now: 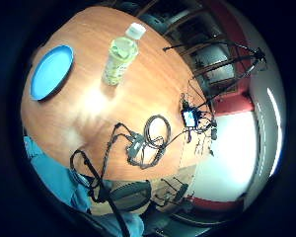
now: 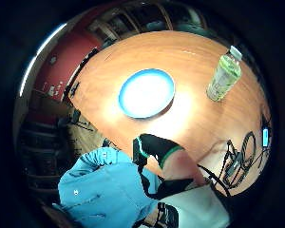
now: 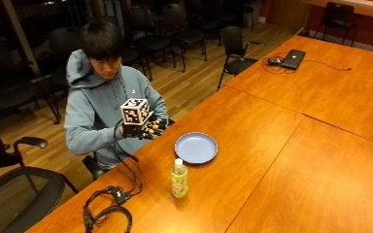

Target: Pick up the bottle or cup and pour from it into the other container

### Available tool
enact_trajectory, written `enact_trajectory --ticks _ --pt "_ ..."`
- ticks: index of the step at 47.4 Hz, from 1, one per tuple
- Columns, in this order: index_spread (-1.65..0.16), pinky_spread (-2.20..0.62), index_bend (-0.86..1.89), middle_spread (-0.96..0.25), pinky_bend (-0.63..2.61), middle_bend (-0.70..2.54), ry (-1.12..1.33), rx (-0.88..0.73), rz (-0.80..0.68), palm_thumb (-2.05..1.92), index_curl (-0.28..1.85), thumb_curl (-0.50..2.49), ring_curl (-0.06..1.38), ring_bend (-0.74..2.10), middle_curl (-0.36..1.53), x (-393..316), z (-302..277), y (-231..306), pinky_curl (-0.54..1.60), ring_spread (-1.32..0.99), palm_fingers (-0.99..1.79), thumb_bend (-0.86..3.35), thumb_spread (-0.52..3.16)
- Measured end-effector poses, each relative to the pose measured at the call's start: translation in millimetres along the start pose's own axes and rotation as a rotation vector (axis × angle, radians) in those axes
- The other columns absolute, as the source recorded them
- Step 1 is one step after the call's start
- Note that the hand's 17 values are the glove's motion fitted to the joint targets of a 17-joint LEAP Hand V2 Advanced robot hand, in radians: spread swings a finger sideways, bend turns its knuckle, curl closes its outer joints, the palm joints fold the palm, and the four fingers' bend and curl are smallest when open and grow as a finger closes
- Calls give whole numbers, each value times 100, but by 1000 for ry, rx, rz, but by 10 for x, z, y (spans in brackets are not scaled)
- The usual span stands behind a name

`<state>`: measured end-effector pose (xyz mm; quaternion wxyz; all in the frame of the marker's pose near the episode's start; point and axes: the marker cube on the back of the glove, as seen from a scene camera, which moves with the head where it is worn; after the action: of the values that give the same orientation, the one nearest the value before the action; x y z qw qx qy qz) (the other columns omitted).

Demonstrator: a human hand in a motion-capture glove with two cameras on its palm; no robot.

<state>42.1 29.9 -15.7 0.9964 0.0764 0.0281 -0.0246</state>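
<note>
Wooden worktop [image 3: 251,160] in the outside view carries a capped bottle [image 3: 179,179] standing upright just beside a blue plate [image 3: 196,147]; the gloved right hand [image 3: 144,127] is raised near the person's chest, well apart from both, holding nothing, so pouring has not begun. Its fingers look loosely curled, though I cannot tell exactly. Both palm views show bottle and plate from afar.

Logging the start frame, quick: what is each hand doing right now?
Right hand: raised above the table edge, holding nothing; fingers unclear.
Left hand: hidden behind it, cannot tell.
Bottle untouched.
</note>
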Motion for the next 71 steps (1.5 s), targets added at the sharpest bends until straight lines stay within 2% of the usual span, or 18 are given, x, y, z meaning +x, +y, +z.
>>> enact_trajectory --ticks 12,19,32,37,54,56,71 --pt "-40 26 11 5 69 16 -119 160 9 36 10 28 19 42 21 450 -9 150 22 17 -12 -4 93" --pt "-40 26 11 6 69 16 -304 251 59 36 10 30 20 42 21 764 82 226 22 17 -14 -3 91" --pt "-40 27 11 6 68 16 -783 271 192 31 11 31 21 38 21 1528 328 247 23 17 -17 -5 86" --pt "-41 27 11 5 66 16 -892 288 232 28 11 31 21 36 21 1758 463 219 22 17 -17 -5 84" --pt "-42 27 11 4 63 16 -1051 242 307 25 11 33 22 34 22 2140 1015 -54 22 16 -15 -4 80" --pt "-42 27 9 4 61 14 -1063 233 310 25 11 33 24 43 21 2147 1088 -113 21 16 -12 -4 80" --pt "-42 27 10 4 63 16 -1123 111 259 27 11 34 23 35 23 1961 1448 -579 22 16 -15 -3 80"
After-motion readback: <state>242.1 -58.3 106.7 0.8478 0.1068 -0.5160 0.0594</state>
